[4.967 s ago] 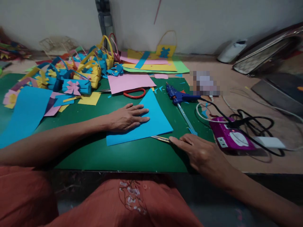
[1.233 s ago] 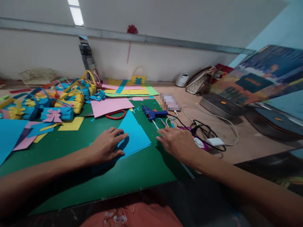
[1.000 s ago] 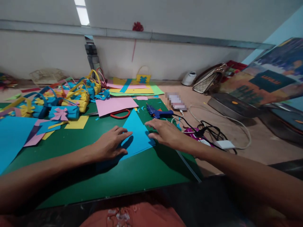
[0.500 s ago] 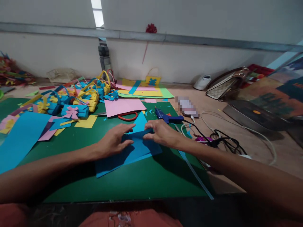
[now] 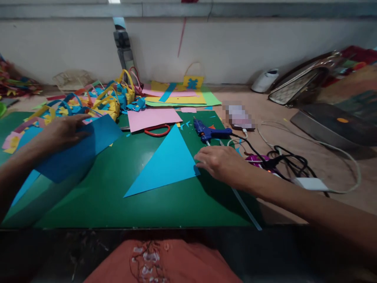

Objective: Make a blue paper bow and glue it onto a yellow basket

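Observation:
My left hand (image 5: 63, 131) grips the upper edge of a blue paper sheet (image 5: 79, 157), raised at the left above the green mat (image 5: 112, 210). Part of another blue paper shows beneath that sheet. A flat blue paper triangle (image 5: 169, 165) lies in the middle of the mat. My right hand (image 5: 219, 163) is at the triangle's right edge, fingers stretched toward it with the tips touching or nearly touching; the thumb is mostly hidden. Just beyond that hand lies a blue glue gun (image 5: 206, 131). Red-handled scissors (image 5: 157, 130) rest partly under a pink paper (image 5: 153, 118).
Several small yellow and blue paper bags (image 5: 108, 106) crowd the back left. Coloured sheets (image 5: 203, 96) are stacked at the back. A phone (image 5: 240, 118), black cables (image 5: 300, 163), a handbag (image 5: 294, 86) and a dark case (image 5: 321, 125) occupy the right. A clear glue stick (image 5: 246, 208) lies near the front edge.
My left hand has carried the blue sheet off to the left, uncovering the triangle. My right hand has let go of the paper and shifted slightly right. The view has tilted downward.

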`<state>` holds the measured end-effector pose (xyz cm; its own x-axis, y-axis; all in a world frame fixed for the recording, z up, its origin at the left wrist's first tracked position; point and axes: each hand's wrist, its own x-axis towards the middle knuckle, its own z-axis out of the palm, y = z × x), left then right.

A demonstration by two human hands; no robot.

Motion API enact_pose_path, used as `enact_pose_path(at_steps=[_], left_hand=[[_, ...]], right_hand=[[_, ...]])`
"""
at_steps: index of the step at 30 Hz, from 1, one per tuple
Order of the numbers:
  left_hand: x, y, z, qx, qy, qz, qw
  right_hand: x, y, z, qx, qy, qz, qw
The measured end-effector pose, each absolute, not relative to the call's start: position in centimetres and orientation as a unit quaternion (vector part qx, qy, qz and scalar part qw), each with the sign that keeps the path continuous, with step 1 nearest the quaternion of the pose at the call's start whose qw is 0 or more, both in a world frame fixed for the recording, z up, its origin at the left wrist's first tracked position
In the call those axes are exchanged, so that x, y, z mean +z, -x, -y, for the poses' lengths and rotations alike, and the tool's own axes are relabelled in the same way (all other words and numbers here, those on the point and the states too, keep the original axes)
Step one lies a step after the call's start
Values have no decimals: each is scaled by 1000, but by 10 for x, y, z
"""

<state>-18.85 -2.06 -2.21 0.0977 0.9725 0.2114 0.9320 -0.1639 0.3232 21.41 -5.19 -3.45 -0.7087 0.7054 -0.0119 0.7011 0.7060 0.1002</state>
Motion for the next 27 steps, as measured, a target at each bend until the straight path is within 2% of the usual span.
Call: enact_pose_path(at_steps=[2, 5, 6, 9, 14, 27], left_hand=[[-20, 182, 25, 115, -733, -669, -47], [-23, 146, 30, 140, -775, -609, -94], [-27, 131, 32, 176, -795, -573, -91], [-46, 82, 39, 129, -879, -458, 24], [-71, 25, 58, 80, -942, -319, 65], [-81, 14, 74, 55, -947, -314, 37]], right_hand=[[-38, -215, 61, 78, -333, -938, 65], [-43, -212, 72, 109, -283, -946, 119], [-45, -211, 75, 120, -275, -944, 134], [-49, -207, 80, 146, -262, -941, 159], [-48, -203, 80, 141, -268, -940, 160], [-38, -189, 95, 161, -273, -925, 210]])
